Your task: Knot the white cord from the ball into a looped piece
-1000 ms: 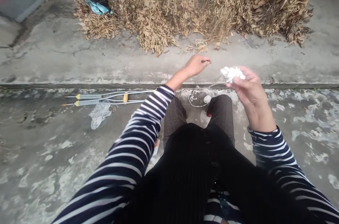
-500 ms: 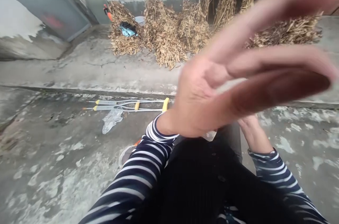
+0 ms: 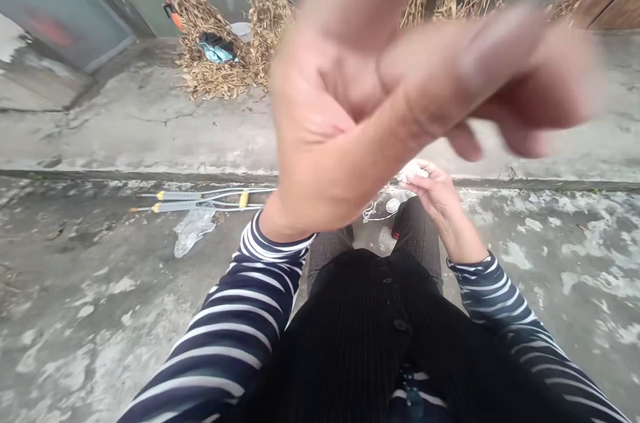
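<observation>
My left hand [image 3: 320,156] is raised close to the camera and fills much of the upper middle, its fingers blurred. One finger reaches up out of the picture, apart from the thumb that points right, while other fingers curl behind; I see nothing held in it. Lower down on the right, my right hand [image 3: 443,203] is closed on a small white crumpled piece [image 3: 413,170], whose material I cannot make out. On the ground between my knees lie a round white coil [image 3: 393,205] and a loose white cord [image 3: 369,212].
A pair of crutches [image 3: 243,199] with yellow parts lies on the concrete at left, touching a clear plastic bag [image 3: 194,229]. Dried stalk bundles [image 3: 270,16] lean on the wall beyond a low step edge [image 3: 125,176]. A light blue cloth [image 3: 219,53] rests among them.
The view has shifted right. My right hand has come up and out from behind my left, showing the white piece. My left hand's fingers have drawn in from the right edge.
</observation>
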A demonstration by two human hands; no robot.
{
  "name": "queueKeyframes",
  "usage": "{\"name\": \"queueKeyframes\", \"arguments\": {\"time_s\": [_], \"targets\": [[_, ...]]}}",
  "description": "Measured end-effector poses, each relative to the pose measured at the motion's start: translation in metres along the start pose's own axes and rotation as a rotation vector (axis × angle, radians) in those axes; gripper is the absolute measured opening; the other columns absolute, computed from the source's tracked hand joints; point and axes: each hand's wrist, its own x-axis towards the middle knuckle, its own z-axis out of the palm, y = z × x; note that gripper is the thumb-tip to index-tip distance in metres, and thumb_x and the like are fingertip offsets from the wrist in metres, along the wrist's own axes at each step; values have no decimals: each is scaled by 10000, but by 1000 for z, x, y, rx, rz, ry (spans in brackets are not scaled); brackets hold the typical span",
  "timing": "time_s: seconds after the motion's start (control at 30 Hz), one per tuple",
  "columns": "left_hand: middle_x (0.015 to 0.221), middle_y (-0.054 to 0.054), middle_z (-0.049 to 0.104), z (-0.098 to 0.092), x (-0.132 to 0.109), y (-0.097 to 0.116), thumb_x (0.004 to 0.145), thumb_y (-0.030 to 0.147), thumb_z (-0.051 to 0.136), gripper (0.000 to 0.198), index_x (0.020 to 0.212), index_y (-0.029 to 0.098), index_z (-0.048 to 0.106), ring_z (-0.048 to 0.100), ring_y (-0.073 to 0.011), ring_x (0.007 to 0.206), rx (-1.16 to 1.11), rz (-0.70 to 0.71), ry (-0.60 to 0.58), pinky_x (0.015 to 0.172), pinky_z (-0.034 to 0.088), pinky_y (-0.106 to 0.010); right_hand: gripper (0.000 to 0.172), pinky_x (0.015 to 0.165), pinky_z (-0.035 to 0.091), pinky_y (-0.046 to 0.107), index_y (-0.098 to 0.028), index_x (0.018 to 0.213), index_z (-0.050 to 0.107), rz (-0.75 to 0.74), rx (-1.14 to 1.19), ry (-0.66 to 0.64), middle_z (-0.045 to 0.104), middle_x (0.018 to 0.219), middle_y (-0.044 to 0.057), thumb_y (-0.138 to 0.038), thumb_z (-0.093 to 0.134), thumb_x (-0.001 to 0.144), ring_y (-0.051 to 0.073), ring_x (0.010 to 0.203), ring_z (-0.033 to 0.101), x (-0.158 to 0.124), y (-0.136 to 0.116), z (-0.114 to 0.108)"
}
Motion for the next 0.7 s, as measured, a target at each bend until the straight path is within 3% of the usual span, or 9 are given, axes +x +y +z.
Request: {"name": "queueKeyframes", "arguments": {"time_s": [0.07, 0.13, 0.17, 0.27, 0.33, 0.4, 0.5, 0.6, 0.7], "targets": [[1176, 48, 712, 5, -5, -6, 1040, 444, 485, 349, 1340, 333, 623, 782, -172, 986, -174, 127, -94, 715, 635, -266, 502, 702, 663, 312, -201, 864, 716, -18, 6, -25, 730, 813, -14, -254, 987, 445, 139, 713, 695, 1, -4, 6], [1074, 18, 749, 17, -10, -35, 1022, 327, 546, 269, 1250, 254, 671, 774, -136, 917, -389, 155, -181, 661, 620, -212, 507, 690, 661, 299, -207, 871, 727, -19, 4, -67, 740, 851, -13, -281, 1000, 450, 135, 725, 698, 2, -8, 9], [1042, -10, 761, 25, -13, -54, 1002, 304, 582, 244, 1207, 228, 691, 767, -143, 909, -428, 84, -160, 604, 604, -182, 510, 681, 660, 291, -210, 873, 735, -14, 2, -87, 742, 860, -14, -290, 1005, 447, 133, 726, 698, 2, -11, 10], [1244, -88, 728, 49, -31, -113, 913, 322, 696, 372, 1272, 227, 682, 725, -211, 1097, -466, -186, -223, 600, 600, -186, 499, 680, 660, 282, -220, 888, 756, -15, -14, -129, 746, 886, -15, -297, 1008, 464, 127, 732, 697, 5, -17, 12], [1340, -107, 688, 63, -46, -138, 850, 319, 759, 483, 1314, 226, 661, 690, -241, 1164, -571, -339, -299, 636, 613, -217, 485, 699, 664, 289, -223, 898, 765, -27, -34, -147, 749, 902, -11, -297, 1004, 483, 129, 742, 697, 8, -19, 13], [1312, -120, 699, 74, -58, -149, 809, 322, 794, 546, 1323, 204, 652, 699, -236, 1105, -673, -441, -327, 673, 620, -251, 475, 718, 668, 307, -220, 902, 766, -35, -55, -161, 746, 890, -7, -307, 1001, 499, 137, 748, 698, 10, -20, 14], [995, -102, 767, 83, -66, -152, 807, 341, 784, 471, 1223, 138, 695, 714, -175, 820, -717, -515, -333, 651, 592, -263, 469, 708, 667, 319, -216, 894, 765, -49, -85, -170, 731, 856, -7, -317, 1003, 502, 143, 729, 696, 12, -19, 15], [709, -37, 711, 84, -67, -156, 818, 292, 729, 298, 1046, 101, 747, 650, -129, 613, -642, -542, -369, 570, 523, -230, 471, 643, 645, 294, -208, 873, 767, -74, -129, -197, 720, 826, -5, -314, 1008, 482, 137, 695, 680, 10, -16, 14], [647, -3, 690, 80, -66, -163, 798, 194, 678, 202, 956, 116, 778, 615, -107, 576, -511, -534, -370, 558, 475, -201, 455, 617, 635, 296, -204, 860, 766, -77, -131, -243, 712, 808, -4, -311, 1003, 487, 138, 691, 669, 7, -12, 13]]}}
